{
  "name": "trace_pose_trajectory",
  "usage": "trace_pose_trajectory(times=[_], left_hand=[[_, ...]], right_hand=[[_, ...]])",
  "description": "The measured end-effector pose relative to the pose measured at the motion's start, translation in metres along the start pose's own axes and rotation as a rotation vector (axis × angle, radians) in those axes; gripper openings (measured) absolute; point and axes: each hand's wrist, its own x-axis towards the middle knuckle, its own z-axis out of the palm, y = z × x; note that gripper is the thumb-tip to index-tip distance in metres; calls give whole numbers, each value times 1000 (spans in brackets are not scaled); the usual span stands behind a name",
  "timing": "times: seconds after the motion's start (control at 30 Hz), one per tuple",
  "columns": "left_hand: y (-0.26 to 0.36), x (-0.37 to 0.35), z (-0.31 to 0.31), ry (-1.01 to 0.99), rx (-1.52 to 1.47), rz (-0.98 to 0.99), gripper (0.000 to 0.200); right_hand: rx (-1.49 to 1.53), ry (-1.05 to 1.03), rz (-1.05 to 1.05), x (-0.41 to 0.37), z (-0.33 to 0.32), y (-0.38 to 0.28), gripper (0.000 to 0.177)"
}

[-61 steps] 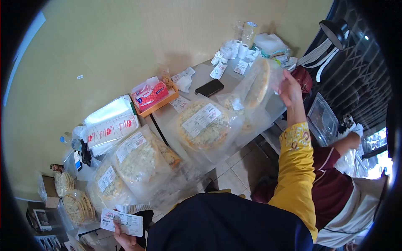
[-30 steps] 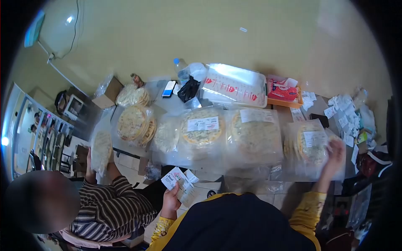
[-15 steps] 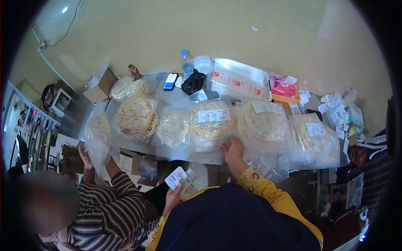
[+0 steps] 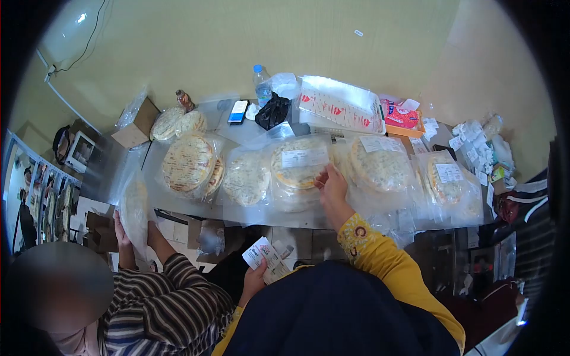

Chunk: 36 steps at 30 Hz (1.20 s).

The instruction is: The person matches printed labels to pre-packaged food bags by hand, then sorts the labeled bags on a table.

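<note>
Low in front of me, my left hand grips a small bunch of printed labels, fanned out, with the word "Beef" on the front one. Loosely bent fingers of my right hand rest over the right side of a plastic-bagged stack of round flatbread-like bases, pizza-like and speckled. Its white label ends close to my fingertips. To the right lies another labelled bagged stack; an unlabelled bagged one lies to the left.
At left, a person in a striped sleeve holds up a bagged base. More bagged stacks line the table. Behind them are a phone, a water bottle, a black bag and a patterned tray. Crumpled paper lies at right.
My right hand has moved up from the table's front edge to the right side of the labelled stack, its fingers more bent. My left hand still holds the labels, slightly further right.
</note>
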Motion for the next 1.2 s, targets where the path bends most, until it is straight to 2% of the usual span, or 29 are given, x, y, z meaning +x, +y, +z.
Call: trace_pose_trajectory(times=[0.17, 0.3, 0.43, 0.5, 0.57, 0.67, 0.7, 0.73, 0.87, 1.0, 1.1, 1.2], left_hand=[[-4, -1, 2, -23, -3, 18, 29], [-10, 2, 8, -107, -162, -16, 29], [-7, -3, 28, -99, -163, 5, 30], [-10, -4, 39, -86, -141, 18, 29], [-11, -2, 47, -71, -94, 28, 29], [-13, -7, 67, -26, 125, 59, 31], [-13, -14, 81, -114, 62, 55, 31], [-15, -24, 95, -117, 9, 43, 30], [-27, -41, 121, -75, 149, 56, 33], [-28, -41, 140, -40, 290, 77, 37], [-39, -42, 156, -59, 315, 88, 40], [-55, -45, 180, -80, 280, 115, 41]], right_hand=[[206, -130, 134, -11, 48, -44, 13], [265, -310, 100, -19, 64, -95, 12], [233, -501, -15, -33, 36, -196, 10], [149, -494, -163, -55, 13, -260, 11], [165, -528, -170, -64, -29, -323, 12], [171, -367, -317, -89, -84, -405, 11], [154, -324, -366, -95, -107, -430, 11], [141, -283, -407, -100, -127, -454, 11], [62, -39, -560, -94, -188, -528, 13], [33, 107, -603, -45, -249, -555, 13], [133, 103, -633, -19, -303, -571, 12], [360, 118, -590, -15, -351, -563, 11]])
